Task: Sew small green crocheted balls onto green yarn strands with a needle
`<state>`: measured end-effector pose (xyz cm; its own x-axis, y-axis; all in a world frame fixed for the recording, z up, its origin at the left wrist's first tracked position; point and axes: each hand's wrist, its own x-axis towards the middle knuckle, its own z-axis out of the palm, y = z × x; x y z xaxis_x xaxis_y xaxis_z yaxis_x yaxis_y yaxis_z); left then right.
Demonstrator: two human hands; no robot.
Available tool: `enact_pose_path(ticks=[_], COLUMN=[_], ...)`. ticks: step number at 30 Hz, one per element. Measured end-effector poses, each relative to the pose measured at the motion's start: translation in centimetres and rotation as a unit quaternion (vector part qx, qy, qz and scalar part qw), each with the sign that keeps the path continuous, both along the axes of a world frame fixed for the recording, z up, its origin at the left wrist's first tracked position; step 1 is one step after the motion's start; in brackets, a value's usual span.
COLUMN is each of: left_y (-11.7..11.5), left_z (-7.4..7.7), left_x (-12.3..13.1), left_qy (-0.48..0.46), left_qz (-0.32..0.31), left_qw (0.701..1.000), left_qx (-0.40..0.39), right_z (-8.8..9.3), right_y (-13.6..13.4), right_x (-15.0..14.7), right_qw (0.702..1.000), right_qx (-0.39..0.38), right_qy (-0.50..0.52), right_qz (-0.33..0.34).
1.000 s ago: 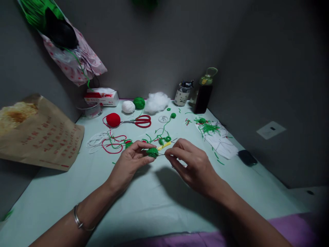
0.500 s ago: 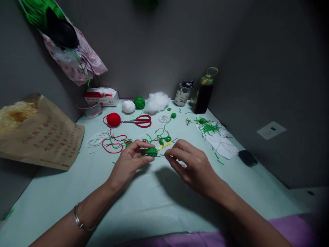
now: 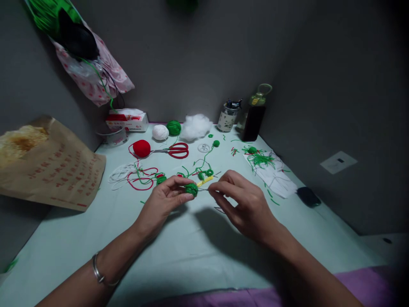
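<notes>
- Tabletop [image 3: 179,260]: pale, filling the middle of the frame. Its near edge runs along the bottom beside purple cloth [image 3: 361,279]; its far edge meets the grey wall [image 3: 198,81]. You have most room to move in the lower centre, toward you.
- Paper bag [image 3: 67,166]: far left of the frame, well apart from your hands.
- Right hand [image 3: 244,202]: right of centre, thumb and forefinger pinching the dark strand. You have room to draw rightward before the paper [image 3: 283,187], right of centre.
- Left hand [image 3: 162,200]: just left of centre, thumb and fingers pinching the green piece.
- Scissors [image 3: 166,150]: upper centre, lying beyond your hands, blades toward the red ball [image 3: 142,148].
- Green piece [image 3: 191,189]: centre of the frame, gripped at your left fingertips.
- Yellow strip [image 3: 205,181]: just above the strand in the frame, so moving farther away leaves you less room.
- Dark strand [image 3: 203,189]: between the green piece and your right fingertips; too fine to tell needle from thread. You seem to be working it at the green piece. That calls, I judge, for a steady left pinch and a small, level right-hand movement.
</notes>
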<state>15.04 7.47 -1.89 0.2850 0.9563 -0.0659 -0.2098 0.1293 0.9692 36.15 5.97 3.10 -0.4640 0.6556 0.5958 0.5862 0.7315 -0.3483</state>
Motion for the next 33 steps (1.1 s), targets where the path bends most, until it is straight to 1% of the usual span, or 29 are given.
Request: enact_pose_path(ticks=[11, 21, 28, 33], left_y=[-0.16, -0.1, -0.1, -0.12], left_z=[0.34, 0.23, 0.17, 0.26], left_x=[0.04, -0.14, -0.13, -0.13], left_qy=[0.024, 0.048, 0.049, 0.079], left_qz=[-0.011, -0.003, 0.0, 0.011], left_qw=[1.0, 0.999, 0.999, 0.996], left_qx=[0.004, 0.013, 0.018, 0.036], right_z=[-0.19, 0.11, 0.07, -0.02], right_y=[0.04, -0.16, -0.09, -0.14], right_x=[-0.01, 0.04, 0.02, 0.07], right_qw=[1.0, 1.0, 0.999, 0.997], right_qx=[-0.012, 0.003, 0.001, -0.007], right_qy=[-0.021, -0.024, -0.045, -0.076], right_qz=[-0.001, 0.004, 0.003, -0.002])
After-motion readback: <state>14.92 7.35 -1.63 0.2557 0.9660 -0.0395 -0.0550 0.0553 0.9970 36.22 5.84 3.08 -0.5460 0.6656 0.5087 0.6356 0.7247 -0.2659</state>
